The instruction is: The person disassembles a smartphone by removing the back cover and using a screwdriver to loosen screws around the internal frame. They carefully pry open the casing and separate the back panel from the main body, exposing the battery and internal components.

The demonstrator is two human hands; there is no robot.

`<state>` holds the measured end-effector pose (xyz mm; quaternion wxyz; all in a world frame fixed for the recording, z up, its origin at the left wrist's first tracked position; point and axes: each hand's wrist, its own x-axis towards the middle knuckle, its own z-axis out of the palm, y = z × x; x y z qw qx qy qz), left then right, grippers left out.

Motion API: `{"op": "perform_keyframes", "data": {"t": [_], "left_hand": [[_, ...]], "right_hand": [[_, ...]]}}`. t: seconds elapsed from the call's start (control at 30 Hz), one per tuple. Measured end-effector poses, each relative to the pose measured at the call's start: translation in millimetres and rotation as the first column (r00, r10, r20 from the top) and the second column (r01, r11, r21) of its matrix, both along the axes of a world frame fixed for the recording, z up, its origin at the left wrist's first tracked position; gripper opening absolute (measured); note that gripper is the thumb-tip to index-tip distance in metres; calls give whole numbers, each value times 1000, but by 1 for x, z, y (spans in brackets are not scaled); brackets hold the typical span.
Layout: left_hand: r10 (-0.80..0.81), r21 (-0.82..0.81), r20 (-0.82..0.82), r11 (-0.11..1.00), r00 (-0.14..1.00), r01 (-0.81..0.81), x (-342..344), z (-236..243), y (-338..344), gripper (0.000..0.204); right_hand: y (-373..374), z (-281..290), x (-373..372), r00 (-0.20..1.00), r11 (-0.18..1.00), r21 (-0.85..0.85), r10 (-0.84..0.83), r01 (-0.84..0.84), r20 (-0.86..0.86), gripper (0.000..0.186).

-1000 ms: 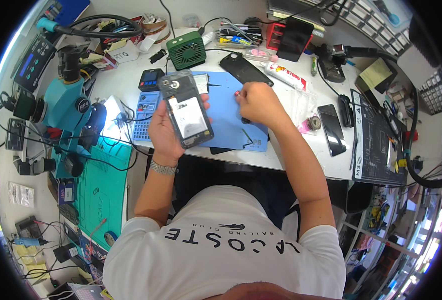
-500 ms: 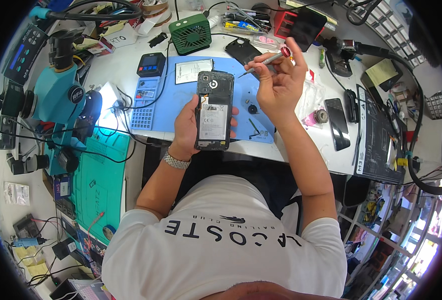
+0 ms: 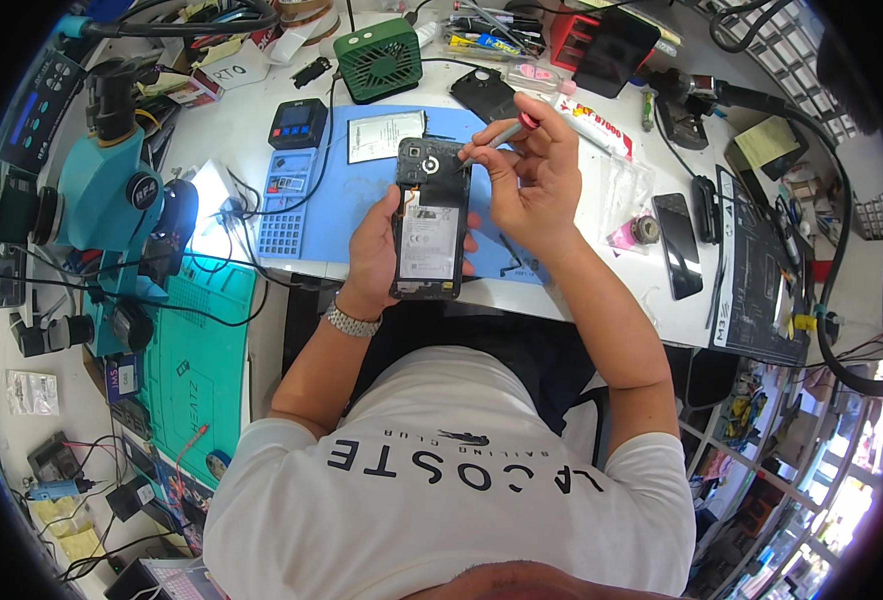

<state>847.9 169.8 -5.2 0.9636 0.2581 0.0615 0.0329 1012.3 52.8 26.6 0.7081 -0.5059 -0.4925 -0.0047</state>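
Observation:
A smartphone with its back cover off (image 3: 429, 240) is in my left hand (image 3: 374, 245), thumb along its left edge and fingertips showing at the right edge. Its silver-white battery and black upper part face up. My right hand (image 3: 540, 180) is closed on a slim precision screwdriver (image 3: 500, 136) with a red cap. The driver's tip is at the upper right part of the phone; whether it sits in a screw is too small to tell. Beneath both hands lies a blue work mat (image 3: 337, 215). A loose battery (image 3: 386, 136) rests on it beyond the phone.
A green fan (image 3: 380, 66) and a small black device (image 3: 300, 125) stand behind the mat. To the right lie a dark phone (image 3: 675, 245), a small jar (image 3: 645, 230) and a glue tube (image 3: 594, 125). A teal microscope (image 3: 112, 195) rises at left beside a green mat (image 3: 197, 370).
My right hand has moved left and down, bringing the screwdriver's tip from above the mat to the phone's upper right part. My left hand and the phone have barely shifted.

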Motion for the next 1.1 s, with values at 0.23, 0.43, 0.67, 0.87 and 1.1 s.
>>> {"op": "perform_keyframes", "data": {"t": [0.23,0.43,0.67,0.87,1.1], "left_hand": [[16,72,-43,997,999,-13,0,2,-1,73],[17,49,-32,999,999,-15,3,8,-4,72],[1,-38,9,999,1000,0,2,-2,2,68],[15,-53,-2,998,1000,-15,0,-1,2,68],[21,-22,-16,1000,1000,-22,1,2,0,66]], "right_hand": [[3,2,-4,975,989,-1,-147,150,169,51],[3,7,-9,961,982,-8,-183,189,205,47],[9,19,-11,957,971,-52,-222,235,188,45],[7,5,-16,995,998,-43,30,-34,-100,47],[8,4,-13,998,994,-92,-56,54,-10,53]]}}
